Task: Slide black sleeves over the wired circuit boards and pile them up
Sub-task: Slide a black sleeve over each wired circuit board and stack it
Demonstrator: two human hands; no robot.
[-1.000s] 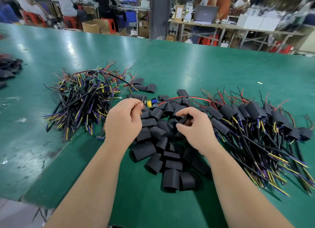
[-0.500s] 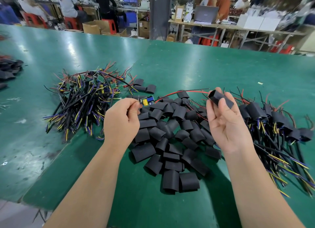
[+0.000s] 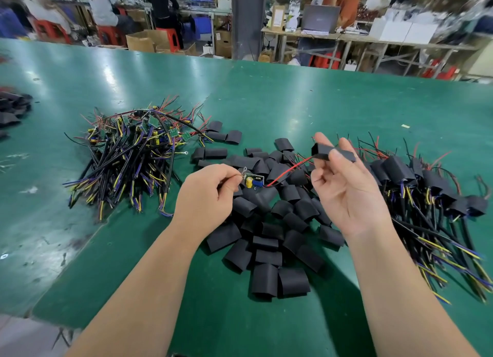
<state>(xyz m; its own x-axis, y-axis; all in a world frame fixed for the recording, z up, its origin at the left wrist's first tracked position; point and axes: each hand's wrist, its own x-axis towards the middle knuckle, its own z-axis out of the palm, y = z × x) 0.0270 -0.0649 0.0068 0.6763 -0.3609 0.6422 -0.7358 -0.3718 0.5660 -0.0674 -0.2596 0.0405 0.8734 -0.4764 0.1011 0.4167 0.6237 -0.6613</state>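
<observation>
My left hand (image 3: 205, 199) pinches the wires of a small circuit board (image 3: 254, 181) with a yellow capacitor and a blue part, held above the table. Its red wire (image 3: 289, 171) runs right into a black sleeve (image 3: 324, 151) that my right hand (image 3: 346, 188) pinches between thumb and fingertips, palm turned up. Below both hands lies a heap of loose black sleeves (image 3: 269, 239). A pile of bare wired boards (image 3: 128, 154) sits to the left. A pile of sleeved boards (image 3: 432, 196) lies to the right.
The green table (image 3: 293, 100) stretches far back. More black sleeves (image 3: 12, 108) lie at the far left edge. The table's near edge runs under my left forearm. People sit at benches beyond the table.
My right hand rose from the sleeve heap holding one sleeve, palm turned up. My left hand lifted the board slightly, and the red wire now enters the sleeve.
</observation>
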